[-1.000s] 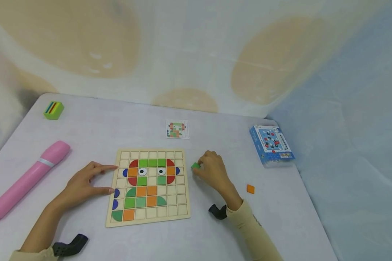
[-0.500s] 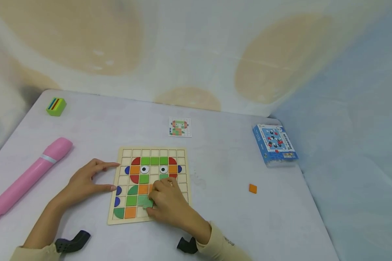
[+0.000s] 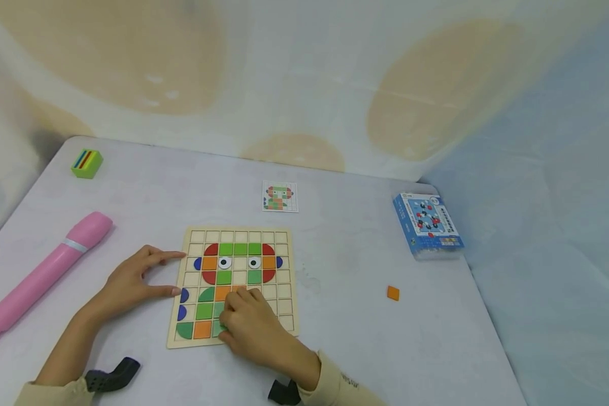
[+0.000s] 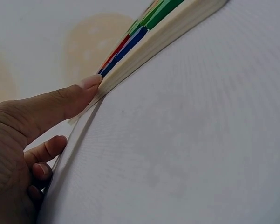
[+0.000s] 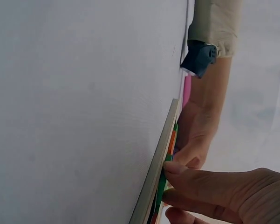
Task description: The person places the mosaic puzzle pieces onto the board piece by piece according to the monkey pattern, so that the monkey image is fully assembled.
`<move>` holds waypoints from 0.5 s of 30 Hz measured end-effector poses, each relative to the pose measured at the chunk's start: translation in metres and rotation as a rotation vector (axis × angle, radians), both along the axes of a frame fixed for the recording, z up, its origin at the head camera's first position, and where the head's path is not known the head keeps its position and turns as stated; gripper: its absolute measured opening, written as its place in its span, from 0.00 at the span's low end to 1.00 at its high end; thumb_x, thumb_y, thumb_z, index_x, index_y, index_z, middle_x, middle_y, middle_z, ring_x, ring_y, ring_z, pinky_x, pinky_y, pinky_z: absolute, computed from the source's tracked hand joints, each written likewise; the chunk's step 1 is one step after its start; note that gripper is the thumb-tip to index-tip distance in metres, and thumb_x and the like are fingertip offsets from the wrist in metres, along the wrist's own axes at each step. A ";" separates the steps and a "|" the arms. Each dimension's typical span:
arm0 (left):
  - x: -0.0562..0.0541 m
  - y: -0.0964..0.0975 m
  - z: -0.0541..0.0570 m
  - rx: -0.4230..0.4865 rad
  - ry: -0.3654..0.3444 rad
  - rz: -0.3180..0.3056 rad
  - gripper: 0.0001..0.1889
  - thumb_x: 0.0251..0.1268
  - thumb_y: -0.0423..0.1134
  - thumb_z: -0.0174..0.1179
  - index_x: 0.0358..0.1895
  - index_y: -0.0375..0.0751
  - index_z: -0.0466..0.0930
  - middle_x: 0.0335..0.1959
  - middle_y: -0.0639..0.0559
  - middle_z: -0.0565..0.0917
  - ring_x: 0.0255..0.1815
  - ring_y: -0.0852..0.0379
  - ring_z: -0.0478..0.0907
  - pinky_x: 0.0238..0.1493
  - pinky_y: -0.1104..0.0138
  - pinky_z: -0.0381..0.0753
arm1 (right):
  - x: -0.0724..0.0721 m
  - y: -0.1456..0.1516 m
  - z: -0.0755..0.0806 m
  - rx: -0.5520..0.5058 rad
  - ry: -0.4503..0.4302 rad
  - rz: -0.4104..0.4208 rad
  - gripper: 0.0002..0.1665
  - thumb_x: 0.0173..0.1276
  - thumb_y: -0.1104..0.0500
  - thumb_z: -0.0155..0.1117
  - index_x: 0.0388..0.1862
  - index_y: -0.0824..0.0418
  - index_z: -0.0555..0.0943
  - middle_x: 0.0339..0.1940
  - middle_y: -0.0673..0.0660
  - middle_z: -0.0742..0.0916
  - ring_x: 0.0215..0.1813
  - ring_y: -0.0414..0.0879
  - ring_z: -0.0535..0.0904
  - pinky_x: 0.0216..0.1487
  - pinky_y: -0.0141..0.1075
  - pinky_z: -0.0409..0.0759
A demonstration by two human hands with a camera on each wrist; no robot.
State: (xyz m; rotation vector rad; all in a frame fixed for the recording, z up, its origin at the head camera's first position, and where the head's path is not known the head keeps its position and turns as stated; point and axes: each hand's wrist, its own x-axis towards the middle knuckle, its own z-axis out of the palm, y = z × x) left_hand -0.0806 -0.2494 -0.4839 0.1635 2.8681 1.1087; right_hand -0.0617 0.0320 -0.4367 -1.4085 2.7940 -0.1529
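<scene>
A square wooden grid board (image 3: 290, 282) lies on the table with coloured tiles set in many of its cells. My right hand (image 3: 254, 330) is over its lower middle and pinches a green tile (image 3: 217, 329) at the front row, right of an orange tile (image 3: 202, 329). In the right wrist view, thumb and finger are at the green tile (image 5: 161, 184), which sits at the board's surface. At the board's left edge, my left hand (image 3: 127, 285) touches the side with thumb and forefinger spread apart. The right hand covers several cells.
A loose orange tile (image 3: 393, 293) lies to the right. Behind the board is a small pattern card (image 3: 280, 196). A blue box (image 3: 428, 225) stands far right, a pink cylinder (image 3: 51, 273) lies left, and a green block (image 3: 87, 163) is far left.
My right hand has carried the green tile from the table right of the board leftward to the front row, where it has lowered. The left hand stays at the edge.
</scene>
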 end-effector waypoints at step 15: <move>-0.002 0.000 0.002 -0.019 -0.053 0.001 0.39 0.47 0.57 0.76 0.66 0.52 0.75 0.50 0.47 0.74 0.51 0.47 0.70 0.44 0.55 0.68 | -0.012 0.059 0.017 -0.198 -0.141 -0.220 0.11 0.61 0.51 0.75 0.42 0.51 0.89 0.38 0.45 0.79 0.45 0.40 0.70 0.54 0.38 0.69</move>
